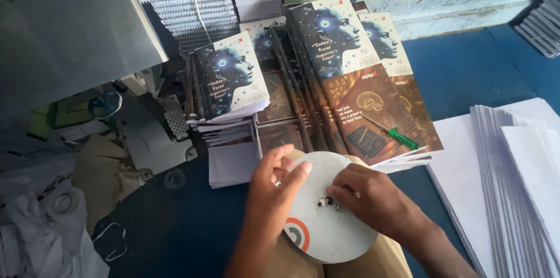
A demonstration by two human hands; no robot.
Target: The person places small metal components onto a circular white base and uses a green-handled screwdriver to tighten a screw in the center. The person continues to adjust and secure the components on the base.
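A round white disc [326, 225] with an orange and grey ring mark lies on my lap at the bottom centre. My left hand [274, 187] rests on its left edge, thumb and fingers spread over the rim. My right hand [364, 193] presses on the disc's right part, fingertips pinched at a small dark metal piece [326, 201] near the middle. Whether the fingers hold that piece is unclear.
Stacks of printed notebook covers [344, 79] fan out ahead, with a green-handled screwdriver [396, 135] lying on them. White paper stacks [513, 167] sit at the right. A grey metal machine cover [70, 27] and crumpled paper [35, 225] fill the left. Spiral-bound notebooks [192, 7] are piled behind.
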